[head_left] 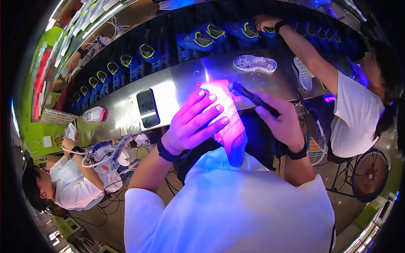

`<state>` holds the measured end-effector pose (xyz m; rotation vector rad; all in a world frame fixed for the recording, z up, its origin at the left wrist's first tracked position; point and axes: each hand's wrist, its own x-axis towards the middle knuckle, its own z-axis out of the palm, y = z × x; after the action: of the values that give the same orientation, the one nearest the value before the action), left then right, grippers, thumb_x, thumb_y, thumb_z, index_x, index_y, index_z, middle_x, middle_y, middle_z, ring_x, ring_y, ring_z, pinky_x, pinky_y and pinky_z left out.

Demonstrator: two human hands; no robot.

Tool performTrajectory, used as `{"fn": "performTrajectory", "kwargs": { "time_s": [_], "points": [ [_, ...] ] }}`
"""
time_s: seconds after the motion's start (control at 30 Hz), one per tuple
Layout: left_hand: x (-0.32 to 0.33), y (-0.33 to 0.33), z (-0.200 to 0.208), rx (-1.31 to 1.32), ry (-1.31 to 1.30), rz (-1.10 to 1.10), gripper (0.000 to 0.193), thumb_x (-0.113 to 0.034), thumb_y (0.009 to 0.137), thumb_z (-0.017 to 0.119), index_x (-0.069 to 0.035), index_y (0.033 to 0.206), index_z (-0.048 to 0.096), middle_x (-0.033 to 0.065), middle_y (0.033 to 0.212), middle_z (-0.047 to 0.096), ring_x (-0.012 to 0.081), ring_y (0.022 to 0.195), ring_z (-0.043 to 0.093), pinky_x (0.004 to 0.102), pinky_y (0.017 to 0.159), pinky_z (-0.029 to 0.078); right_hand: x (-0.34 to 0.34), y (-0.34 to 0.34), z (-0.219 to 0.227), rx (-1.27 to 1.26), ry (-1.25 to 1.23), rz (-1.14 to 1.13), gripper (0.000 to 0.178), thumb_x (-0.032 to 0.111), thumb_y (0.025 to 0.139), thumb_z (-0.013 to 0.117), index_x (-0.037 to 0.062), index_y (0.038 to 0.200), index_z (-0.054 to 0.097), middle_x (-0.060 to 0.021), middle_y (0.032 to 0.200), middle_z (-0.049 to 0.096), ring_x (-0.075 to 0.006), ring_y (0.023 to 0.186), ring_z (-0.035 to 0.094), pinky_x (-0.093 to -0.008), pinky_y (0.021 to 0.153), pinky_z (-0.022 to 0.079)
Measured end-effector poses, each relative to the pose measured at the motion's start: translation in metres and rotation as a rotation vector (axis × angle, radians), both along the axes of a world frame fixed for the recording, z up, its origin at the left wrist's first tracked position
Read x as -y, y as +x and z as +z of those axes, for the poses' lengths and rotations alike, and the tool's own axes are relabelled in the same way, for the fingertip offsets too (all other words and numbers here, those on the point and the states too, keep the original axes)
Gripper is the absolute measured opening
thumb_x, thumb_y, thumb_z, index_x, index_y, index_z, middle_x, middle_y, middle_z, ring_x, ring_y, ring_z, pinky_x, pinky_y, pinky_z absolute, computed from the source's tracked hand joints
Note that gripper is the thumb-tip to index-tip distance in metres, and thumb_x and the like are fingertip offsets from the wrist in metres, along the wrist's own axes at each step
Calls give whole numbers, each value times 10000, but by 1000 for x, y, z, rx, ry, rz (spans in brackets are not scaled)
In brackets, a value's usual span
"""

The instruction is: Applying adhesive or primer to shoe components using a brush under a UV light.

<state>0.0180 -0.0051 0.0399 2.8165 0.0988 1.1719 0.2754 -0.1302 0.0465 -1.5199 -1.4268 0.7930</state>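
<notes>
A shoe upper, lit pink and violet, stands upright near the table's edge in front of my chest. Across its left side lie the fingers of my left hand, gripping it. My right hand is closed round a dark-handled brush, whose tip is close to the upper's right edge near the top. The brush's bristles are hard to make out in the glare. Beyond the upper, a pale shoe sole lies on the metal table. A dark smartphone rests to the left of my left hand.
A row of blue shoes with yellow-green collars runs along the far side. At right, a co-worker's hand reaches into that row, near another white sole. Another person sits at left. A round fan stands at lower right.
</notes>
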Motion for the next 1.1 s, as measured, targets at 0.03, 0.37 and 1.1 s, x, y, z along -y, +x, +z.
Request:
{"fn": "performTrajectory", "kwargs": {
  "time_s": [0.03,0.37,1.1],
  "points": [
    [0,2,0,-5,-1,-2,322,-112,864,691,-141,1182,722,106,1242,660,342,1191,648,533,1053,521,5,1,-2,-5,-1,-2,409,1,908,680,13,1314,639,-153,1157,729,-200,1036,694,-314,942,511],
    [-6,11,-12,-108,-7,24,322,-156,853,700,-174,1172,733,78,1269,658,326,1215,628,552,1083,492,45,16,-21,-314,-252,79,435,1,887,702,7,1318,642,-83,1057,729,-125,934,638,-271,863,501],
    [-5,-29,-33,-48,-319,322,618,3,653,711,-132,1256,693,107,1221,656,347,1134,647,476,999,540,11,-10,-31,-442,-357,181,453,40,938,647,10,1388,599,-9,956,661,-78,780,546,-233,735,479]
  ]
}}
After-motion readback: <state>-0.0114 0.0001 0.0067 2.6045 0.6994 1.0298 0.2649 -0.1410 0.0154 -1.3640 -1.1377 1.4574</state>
